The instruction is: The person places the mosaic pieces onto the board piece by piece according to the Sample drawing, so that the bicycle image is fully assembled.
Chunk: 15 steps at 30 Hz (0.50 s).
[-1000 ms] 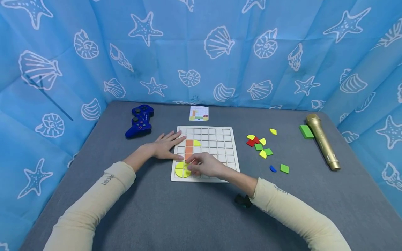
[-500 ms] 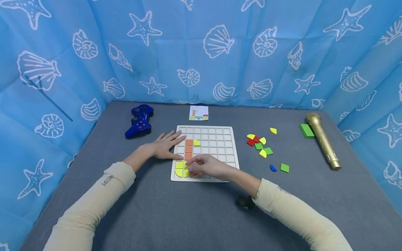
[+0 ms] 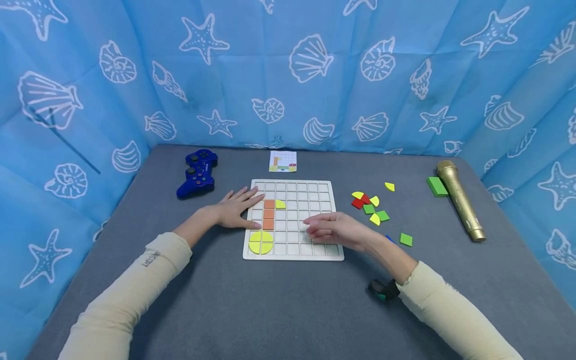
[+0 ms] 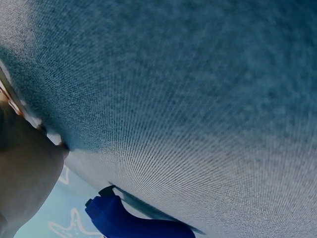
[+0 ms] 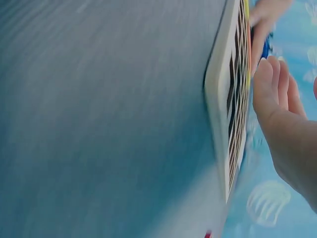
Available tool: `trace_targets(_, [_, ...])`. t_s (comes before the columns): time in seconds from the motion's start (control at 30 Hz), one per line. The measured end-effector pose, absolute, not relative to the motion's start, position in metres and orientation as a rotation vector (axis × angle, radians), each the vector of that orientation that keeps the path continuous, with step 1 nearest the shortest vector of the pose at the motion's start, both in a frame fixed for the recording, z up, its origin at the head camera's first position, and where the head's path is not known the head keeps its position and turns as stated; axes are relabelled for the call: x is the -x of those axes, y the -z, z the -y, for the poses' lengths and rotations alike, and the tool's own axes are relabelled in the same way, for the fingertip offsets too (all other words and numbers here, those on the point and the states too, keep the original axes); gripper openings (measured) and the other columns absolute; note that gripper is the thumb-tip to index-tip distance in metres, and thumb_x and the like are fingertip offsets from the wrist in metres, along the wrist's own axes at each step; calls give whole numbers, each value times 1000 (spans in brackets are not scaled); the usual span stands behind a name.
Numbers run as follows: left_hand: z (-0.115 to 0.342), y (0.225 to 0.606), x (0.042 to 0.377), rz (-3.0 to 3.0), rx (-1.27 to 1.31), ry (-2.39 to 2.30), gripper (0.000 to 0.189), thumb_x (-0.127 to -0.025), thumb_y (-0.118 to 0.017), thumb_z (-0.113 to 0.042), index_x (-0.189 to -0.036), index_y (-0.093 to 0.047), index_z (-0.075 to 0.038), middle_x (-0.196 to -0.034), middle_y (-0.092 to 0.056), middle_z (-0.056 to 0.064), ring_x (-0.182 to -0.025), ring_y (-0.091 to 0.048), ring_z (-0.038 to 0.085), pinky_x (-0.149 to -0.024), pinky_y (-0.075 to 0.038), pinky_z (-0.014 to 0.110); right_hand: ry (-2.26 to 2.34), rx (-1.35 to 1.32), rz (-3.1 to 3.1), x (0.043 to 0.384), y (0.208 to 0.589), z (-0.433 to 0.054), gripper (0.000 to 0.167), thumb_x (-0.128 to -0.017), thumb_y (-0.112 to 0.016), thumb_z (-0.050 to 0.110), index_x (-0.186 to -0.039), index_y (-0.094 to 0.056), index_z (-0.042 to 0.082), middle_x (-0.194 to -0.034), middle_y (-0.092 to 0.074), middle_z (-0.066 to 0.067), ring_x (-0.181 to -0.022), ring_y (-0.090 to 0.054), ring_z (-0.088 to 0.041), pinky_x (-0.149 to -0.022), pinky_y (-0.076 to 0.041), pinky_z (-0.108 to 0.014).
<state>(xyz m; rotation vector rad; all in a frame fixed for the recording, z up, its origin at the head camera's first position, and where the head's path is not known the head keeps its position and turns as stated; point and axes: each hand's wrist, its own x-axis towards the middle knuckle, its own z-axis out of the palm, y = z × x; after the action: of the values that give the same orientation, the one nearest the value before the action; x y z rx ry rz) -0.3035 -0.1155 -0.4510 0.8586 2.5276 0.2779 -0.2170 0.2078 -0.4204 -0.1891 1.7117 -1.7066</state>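
nearest, a grey tabletop [image 3: 193, 310], with two cream sleeves [image 3: 126, 292] reaching in over it and a dark gadget [image 3: 382, 290] just beside the right one; a little beyond, in the near left corner of a white grid board [image 3: 310, 192], a yellow disc [image 3: 257, 238] made of four quarters, complete to look at; over the board's right part, the right hand [image 3: 339, 231], fingers loosely bent and released, grasping nothing in either the head or right wrist view; across the board's left edge, the left hand [image 3: 236, 209], fingers spread and relaxed, grasping nothing; just beyond the disc, a column of three orange squares [image 3: 268, 214], with a single yellow quarter [image 3: 280, 204] beside the top one; right of the board, loose and unplaced, green squares [image 3: 406, 240], a blue piece [image 3: 390, 239] partly hidden, more yellow quarters [image 3: 375, 219] and red pieces [image 3: 357, 203]; farther out, a gold microphone [image 3: 461, 200] beside a green block [image 3: 437, 186], and at left a blue controller [image 3: 198, 172]; beyond the board, a pattern card [image 3: 283, 161], too small to read fully; judging by it, orange and left-hand yellow parts probably done, green, blue and red parts left, so perhaps roughly halfway; farthest, a blue curtain [image 3: 270, 75] with shells and starfish.
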Motion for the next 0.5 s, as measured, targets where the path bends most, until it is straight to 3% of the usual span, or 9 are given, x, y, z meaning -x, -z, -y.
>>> trace_targets(0.5, [115,448,302,-2518,-854,-264,96,-82,-49,-74,-154,-3,-30,-159,8,-3,-143,11,24,-110,6,53,1788,-44,-1851,214,411,-304,58,-101,-51,25,-141,-33,-13,-120,-58,-18,-110,-59,-23,-96,-44,-34])
